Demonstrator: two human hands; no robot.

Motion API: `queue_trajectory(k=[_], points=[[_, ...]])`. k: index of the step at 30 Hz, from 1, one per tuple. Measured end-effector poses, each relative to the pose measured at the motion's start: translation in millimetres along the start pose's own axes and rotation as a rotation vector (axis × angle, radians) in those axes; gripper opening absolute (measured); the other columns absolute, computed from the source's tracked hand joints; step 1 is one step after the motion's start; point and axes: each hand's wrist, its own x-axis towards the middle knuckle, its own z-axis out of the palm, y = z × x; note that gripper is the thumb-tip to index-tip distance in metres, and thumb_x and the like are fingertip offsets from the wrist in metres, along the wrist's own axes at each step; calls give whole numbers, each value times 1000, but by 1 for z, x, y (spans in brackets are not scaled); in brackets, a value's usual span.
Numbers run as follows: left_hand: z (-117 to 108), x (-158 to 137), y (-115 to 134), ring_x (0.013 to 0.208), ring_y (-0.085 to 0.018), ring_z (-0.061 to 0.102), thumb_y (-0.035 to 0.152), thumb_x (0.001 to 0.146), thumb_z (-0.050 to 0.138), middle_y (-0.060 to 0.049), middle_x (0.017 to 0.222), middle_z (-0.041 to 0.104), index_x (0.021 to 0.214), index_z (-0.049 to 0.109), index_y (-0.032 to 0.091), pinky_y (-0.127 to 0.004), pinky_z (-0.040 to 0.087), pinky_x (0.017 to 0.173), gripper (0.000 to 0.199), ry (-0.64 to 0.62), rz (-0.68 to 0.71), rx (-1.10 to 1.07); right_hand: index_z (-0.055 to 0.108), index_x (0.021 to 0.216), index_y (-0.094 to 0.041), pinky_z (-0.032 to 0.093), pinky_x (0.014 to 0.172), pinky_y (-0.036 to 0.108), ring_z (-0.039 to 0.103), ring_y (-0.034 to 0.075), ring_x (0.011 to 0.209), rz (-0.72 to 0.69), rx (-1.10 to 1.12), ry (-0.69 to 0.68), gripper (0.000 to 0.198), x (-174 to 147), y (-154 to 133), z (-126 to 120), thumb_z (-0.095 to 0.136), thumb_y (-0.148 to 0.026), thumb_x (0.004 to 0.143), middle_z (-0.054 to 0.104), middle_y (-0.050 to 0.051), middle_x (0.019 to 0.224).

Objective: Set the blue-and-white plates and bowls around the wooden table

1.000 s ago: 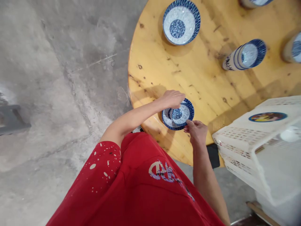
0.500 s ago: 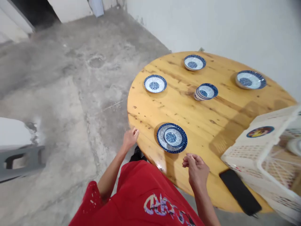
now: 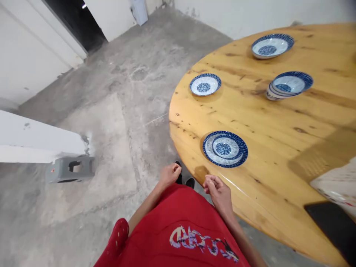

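My left hand hangs over the floor just off the table's edge, its fingers curled in with nothing visible in them. Above the near rim of the round wooden table is my right hand, loosely closed and holding nothing that I can see. Closest to it is a large blue-and-white plate, apart from the fingers. On that plate rests a smaller plate with the same pattern, set off towards one side.
Farther back stand a small plate, a deeper dish and a stack of bowls. A black phone lies beside a white plastic basket at the right. A grey stool stands on the concrete floor, left.
The view has swung left and moved nearer the table, so the dish at the far right is out of sight. My right hand has drawn in towards my left. The plates stay put.
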Motion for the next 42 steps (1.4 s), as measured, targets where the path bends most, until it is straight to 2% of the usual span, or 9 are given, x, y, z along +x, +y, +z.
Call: queue_trajectory(k=[3,6,11,15,22,26,31,36,42], points=[[0,7,2,70,-14,65,31,93,45,-1,76,71,85,68,20,-22,46,65,27,21,3,-27,64,86,-18,47,52,26,55,14,51,12,-10,0,50,-3,-1,3,70,-65,71,62,2,65],[-5,21,2,70,-14,66,34,93,45,-1,77,72,84,67,20,-23,47,67,28,17,73,-56,64,84,-18,45,51,26,55,14,52,30,-40,29,52,1,-3,7,70,-67,69,62,2,66],[-39,56,-15,68,-15,68,39,93,45,-2,77,73,86,66,20,-25,49,68,29,-17,108,-112,63,82,-18,43,50,26,54,14,51,43,-54,66,55,24,-15,36,69,-70,68,61,2,66],[-96,93,-41,69,-15,70,40,92,45,-2,80,72,88,65,21,-26,48,70,28,10,53,-152,63,79,-18,42,49,27,55,15,51,12,-100,91,53,55,-44,87,68,-70,66,61,3,64],[-223,151,-96,73,-16,68,40,94,43,-2,79,70,89,63,20,-26,47,73,29,104,-10,-132,63,77,-19,47,51,27,56,15,52,15,-103,122,50,114,-81,207,67,-68,65,63,3,65],[-270,181,-119,75,-16,66,42,94,43,-1,78,68,88,63,21,-26,45,73,30,107,-3,-67,64,81,-19,47,52,28,57,15,51,4,-97,84,48,133,-86,264,64,-65,66,63,2,64],[-285,226,-120,77,-16,66,43,94,43,-3,79,68,88,62,20,-26,49,76,30,39,51,-141,63,79,-19,45,53,28,58,15,50,-30,-129,59,40,151,-96,305,58,-58,72,63,1,63],[-287,271,-107,76,-17,67,49,91,44,-4,81,70,90,63,20,-28,52,76,35,-63,142,-221,61,77,-20,43,53,26,58,14,50,-61,-146,104,35,187,-116,326,53,-54,76,62,0,63],[-314,345,-88,75,-19,70,59,88,45,-5,81,71,89,64,20,-30,56,76,43,-64,152,-170,59,77,-20,42,54,24,58,13,51,-68,-85,61,27,246,-137,345,52,-47,77,64,0,64]])
